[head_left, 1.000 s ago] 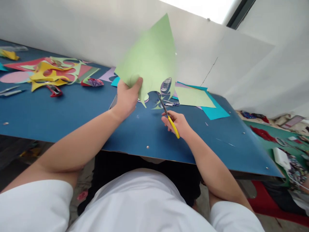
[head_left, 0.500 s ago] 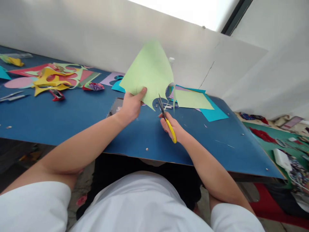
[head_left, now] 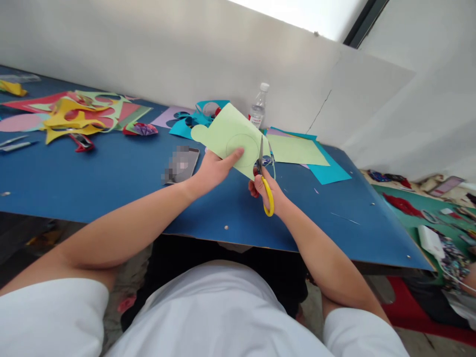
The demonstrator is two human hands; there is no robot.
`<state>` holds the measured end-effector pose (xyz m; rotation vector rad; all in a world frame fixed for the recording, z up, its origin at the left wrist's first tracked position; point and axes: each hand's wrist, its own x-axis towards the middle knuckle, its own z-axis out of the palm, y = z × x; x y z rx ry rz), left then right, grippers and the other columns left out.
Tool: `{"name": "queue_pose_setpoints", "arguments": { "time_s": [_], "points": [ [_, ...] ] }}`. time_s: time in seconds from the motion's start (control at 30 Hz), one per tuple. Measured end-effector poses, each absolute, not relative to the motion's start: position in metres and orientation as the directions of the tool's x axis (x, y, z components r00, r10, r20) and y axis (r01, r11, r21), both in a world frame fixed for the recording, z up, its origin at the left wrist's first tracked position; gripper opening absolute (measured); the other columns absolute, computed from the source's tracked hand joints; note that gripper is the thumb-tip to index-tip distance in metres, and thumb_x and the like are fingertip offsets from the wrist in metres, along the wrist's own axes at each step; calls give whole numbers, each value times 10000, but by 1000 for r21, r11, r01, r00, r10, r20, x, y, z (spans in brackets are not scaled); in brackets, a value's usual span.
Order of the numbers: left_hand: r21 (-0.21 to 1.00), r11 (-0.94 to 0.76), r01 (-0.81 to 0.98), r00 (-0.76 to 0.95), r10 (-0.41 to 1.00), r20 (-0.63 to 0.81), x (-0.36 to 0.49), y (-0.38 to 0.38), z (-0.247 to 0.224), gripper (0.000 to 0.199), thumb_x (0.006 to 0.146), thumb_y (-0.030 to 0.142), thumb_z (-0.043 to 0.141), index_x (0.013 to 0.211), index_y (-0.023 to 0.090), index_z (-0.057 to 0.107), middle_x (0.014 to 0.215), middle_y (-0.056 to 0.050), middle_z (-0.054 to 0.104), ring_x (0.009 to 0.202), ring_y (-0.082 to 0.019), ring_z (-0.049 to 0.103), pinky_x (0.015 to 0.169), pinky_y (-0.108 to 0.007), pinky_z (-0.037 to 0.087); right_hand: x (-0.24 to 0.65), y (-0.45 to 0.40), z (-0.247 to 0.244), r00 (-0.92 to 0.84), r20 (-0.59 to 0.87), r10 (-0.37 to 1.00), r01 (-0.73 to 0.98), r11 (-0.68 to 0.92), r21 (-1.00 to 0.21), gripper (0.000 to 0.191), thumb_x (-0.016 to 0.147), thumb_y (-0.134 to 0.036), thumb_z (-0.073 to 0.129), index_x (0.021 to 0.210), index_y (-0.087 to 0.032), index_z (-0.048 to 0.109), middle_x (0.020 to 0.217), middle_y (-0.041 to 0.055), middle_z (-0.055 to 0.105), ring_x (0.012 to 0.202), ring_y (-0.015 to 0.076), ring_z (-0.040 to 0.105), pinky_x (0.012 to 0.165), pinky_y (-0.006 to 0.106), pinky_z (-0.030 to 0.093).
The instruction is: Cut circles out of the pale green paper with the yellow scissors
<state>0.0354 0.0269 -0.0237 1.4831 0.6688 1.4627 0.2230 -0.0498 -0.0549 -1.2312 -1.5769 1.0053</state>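
Observation:
A light green paper sheet (head_left: 223, 130) with a drawn circle and a rounded lobe at its left is pinched in my left hand (head_left: 217, 171), the thumb lying over the circle. My right hand (head_left: 270, 191) grips scissors (head_left: 268, 198) with yellow handles, their blades upright at the sheet's right edge. A thin green strip hangs beside the blades. Behind the sheet stands a clear bottle (head_left: 258, 108) with a white cap. A phone (head_left: 182, 166) lies on the blue table (head_left: 126, 191) to the left of my left hand.
Cut yellow, red and green paper scraps (head_left: 74, 116) cover the table's left part, near a red stapler-like object (head_left: 82, 143) and pens (head_left: 18, 146). Blue sheets (head_left: 329, 171) and a green sheet (head_left: 297, 150) lie at the right. A green table (head_left: 412, 218) with clutter is farther right.
The green sheet has turned and come lower, showing the drawn circle and uncovering the bottle and phone. My left hand has shifted right; the scissors moved slightly right and stand more upright.

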Motion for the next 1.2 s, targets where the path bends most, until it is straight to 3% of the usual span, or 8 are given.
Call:
{"name": "queue_pose_setpoints", "arguments": {
  "time_s": [0.17,0.33,0.47,0.7,1.2],
  "points": [
    [854,-486,-187,120,852,510,35,20,-17,497,875,687,846,955,201,777,1102,-138,841,1317,-376,729,1164,-502,608,221,-53,-48,-152,132,980,268,169,-949,841,814,-1016,524,1201,-270,508,787,-11,537,647,179,549,632,355,516],
    [846,-515,-139,142,835,531,33,15,-13,557,894,735,797,1035,196,802,1246,-143,826,1324,-371,728,1189,-506,593,223,-52,-52,-191,152,970,304,205,-930,800,896,-955,502,1272,-250,535,785,-2,535,660,184,525,609,344,463],
    [832,-540,-127,188,810,555,33,14,-15,649,890,748,790,1208,182,803,1368,-153,790,1334,-355,728,1229,-493,566,225,-51,-55,-170,161,972,282,205,-937,812,900,-961,485,1317,-267,542,780,-16,515,646,184,538,597,335,477],
    [823,-560,-89,226,794,565,34,12,-15,630,897,803,735,1127,224,836,1356,-135,790,1400,-367,680,1311,-512,476,225,-54,-51,-142,167,976,293,203,-934,817,874,-998,451,1185,-256,592,740,-12,515,612,183,539,587,349,485],
    [862,-506,-32,257,829,496,33,5,-16,706,864,851,722,1198,238,821,1395,-156,763,1427,-391,654,1323,-551,450,220,-59,-45,-96,173,980,217,190,-958,820,801,-1038,501,1082,-269,552,876,8,559,571,132,477,538,329,427]
  ]
}}
